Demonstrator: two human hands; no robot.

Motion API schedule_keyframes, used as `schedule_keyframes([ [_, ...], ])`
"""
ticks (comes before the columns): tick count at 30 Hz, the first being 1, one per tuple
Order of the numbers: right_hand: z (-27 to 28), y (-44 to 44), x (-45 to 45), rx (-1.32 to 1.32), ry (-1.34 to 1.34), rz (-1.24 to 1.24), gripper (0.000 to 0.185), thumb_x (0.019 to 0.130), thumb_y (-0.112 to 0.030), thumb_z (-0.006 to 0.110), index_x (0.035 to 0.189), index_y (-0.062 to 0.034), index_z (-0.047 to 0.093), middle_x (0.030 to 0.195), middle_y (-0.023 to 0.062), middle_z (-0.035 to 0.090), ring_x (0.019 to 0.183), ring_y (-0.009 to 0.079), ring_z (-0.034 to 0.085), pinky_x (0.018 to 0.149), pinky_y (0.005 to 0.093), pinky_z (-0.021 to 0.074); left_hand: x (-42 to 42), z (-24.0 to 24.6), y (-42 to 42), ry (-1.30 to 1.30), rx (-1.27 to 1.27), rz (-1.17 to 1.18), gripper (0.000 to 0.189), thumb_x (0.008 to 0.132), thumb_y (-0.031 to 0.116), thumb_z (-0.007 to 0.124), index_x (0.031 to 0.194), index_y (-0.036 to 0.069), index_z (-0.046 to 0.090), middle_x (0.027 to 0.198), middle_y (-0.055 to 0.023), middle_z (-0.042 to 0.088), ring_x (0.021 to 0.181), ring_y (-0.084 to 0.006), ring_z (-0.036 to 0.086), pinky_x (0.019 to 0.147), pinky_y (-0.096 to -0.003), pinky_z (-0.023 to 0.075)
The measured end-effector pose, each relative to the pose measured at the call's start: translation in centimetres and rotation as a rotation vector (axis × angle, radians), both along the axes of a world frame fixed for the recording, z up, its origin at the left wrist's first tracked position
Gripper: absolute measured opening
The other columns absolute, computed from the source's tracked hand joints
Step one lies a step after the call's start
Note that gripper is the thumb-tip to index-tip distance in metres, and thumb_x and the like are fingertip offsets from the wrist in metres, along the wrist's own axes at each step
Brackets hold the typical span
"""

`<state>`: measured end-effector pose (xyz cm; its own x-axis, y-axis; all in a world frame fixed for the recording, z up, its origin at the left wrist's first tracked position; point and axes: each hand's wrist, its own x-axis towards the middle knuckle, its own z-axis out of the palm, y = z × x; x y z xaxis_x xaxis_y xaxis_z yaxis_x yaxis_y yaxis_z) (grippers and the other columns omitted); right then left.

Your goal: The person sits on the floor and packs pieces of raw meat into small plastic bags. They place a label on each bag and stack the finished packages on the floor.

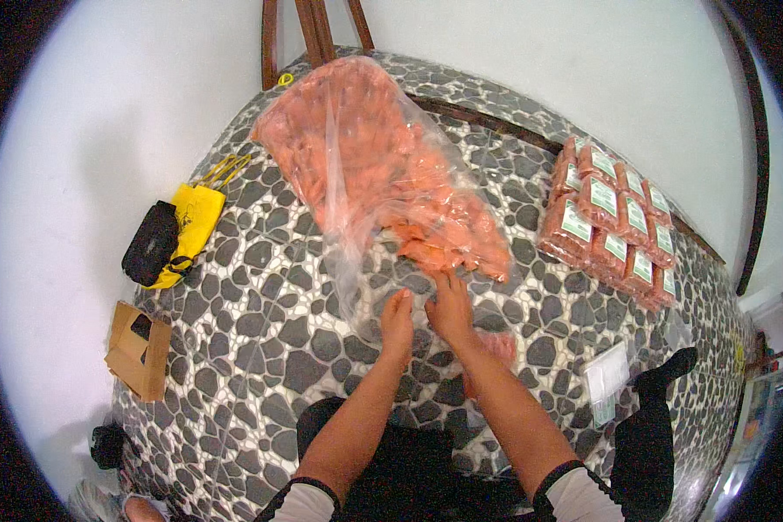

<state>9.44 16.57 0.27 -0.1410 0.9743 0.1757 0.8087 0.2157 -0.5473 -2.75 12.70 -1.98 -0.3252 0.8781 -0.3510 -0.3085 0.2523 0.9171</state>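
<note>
A large clear plastic bag full of orange pieces, perhaps crackers or chips, lies on the floor before me. Its mouth faces me, with loose orange pieces near the opening. My right hand reaches to these pieces, fingertips touching their near edge; whether it grips any is hidden. My left hand is just beside it, thumb up, by the loose film of the bag. I cannot tell whether it pinches the film. Partly covered by my right forearm is a small clear packet with reddish-orange contents.
Labelled packets are stacked at the right. Nearer me on that side lies a white pack of flat sheets or bags. Along the left are a yellow bag, a black pouch and an open cardboard box. Wooden legs stand at the back.
</note>
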Motion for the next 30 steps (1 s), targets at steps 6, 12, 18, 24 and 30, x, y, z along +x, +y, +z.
schedule_keyframes([
  [6, -3.3, 7.3, -3.3, 0.324, -0.366, 0.083, 0.047, 0.082, -0.01, 0.065, 0.129, -0.0085, 0.058, 0.134, 0.0222, 0.056, 0.124, 0.0394, 0.053, 0.099, 0.0495, 0.0474, -0.5, -0.5, 1.7, -0.154, -0.109, 0.091, 0.034, 0.103, 0.036, 0.06, 0.114, 0.003, 0.064, 0.101, -0.0011, 0.061, 0.091, -0.0126, 0.053, 0.083, -0.0287, 0.0415],
  [12, -5.3, 8.9, -4.4, 0.299, -0.428, 0.004, 0.028, 0.087, -0.016, 0.061, 0.113, -0.0103, 0.068, 0.115, 0.0146, 0.069, 0.115, 0.0353, 0.06, 0.093, 0.0477, 0.0476, -2.2, -0.7, 1.7, -0.14, -0.146, 0.134, 0.032, 0.101, 0.036, 0.063, 0.118, 0.009, 0.064, 0.107, 0.0005, 0.066, 0.089, -0.0136, 0.058, 0.077, -0.031, 0.0459],
  [18, -2.9, 5.2, -2.3, 0.192, -0.318, 0.077, 0.025, 0.084, -0.018, 0.068, 0.108, -0.0107, 0.07, 0.106, 0.0121, 0.072, 0.106, 0.0338, 0.064, 0.088, 0.0497, 0.0481, -3.3, -0.6, 1.7, -0.081, -0.096, 0.175, 0.031, 0.098, 0.03, 0.067, 0.118, 0.008, 0.064, 0.106, -0.0007, 0.064, 0.093, -0.0153, 0.058, 0.083, -0.0301, 0.0452],
  [24, 1.4, 2.3, 0.4, -0.23, -0.064, 0.468, 0.023, 0.082, -0.018, 0.072, 0.102, -0.0082, 0.073, 0.097, 0.0168, 0.073, 0.095, 0.0368, 0.069, 0.084, 0.0469, 0.0534, -5.4, 0.6, 1.4, 0.43, 0.254, -0.133, 0.041, 0.088, 0.021, 0.075, 0.124, 0.004, 0.066, 0.112, -0.0089, 0.07, 0.098, -0.0177, 0.064, 0.085, -0.03, 0.0495],
  [30, 2.0, 1.9, 0.7, -0.357, 0.418, 0.253, 0.02, 0.083, -0.021, 0.071, 0.094, -0.0044, 0.076, 0.094, 0.0193, 0.074, 0.089, 0.0392, 0.071, 0.08, 0.0473, 0.0563, -6.2, 1.4, 0.5, 0.485, 0.018, -0.717, 0.037, 0.089, 0.019, 0.071, 0.122, 0.003, 0.067, 0.099, -0.0076, 0.073, 0.081, -0.019, 0.068, 0.072, -0.0321, 0.0533],
])
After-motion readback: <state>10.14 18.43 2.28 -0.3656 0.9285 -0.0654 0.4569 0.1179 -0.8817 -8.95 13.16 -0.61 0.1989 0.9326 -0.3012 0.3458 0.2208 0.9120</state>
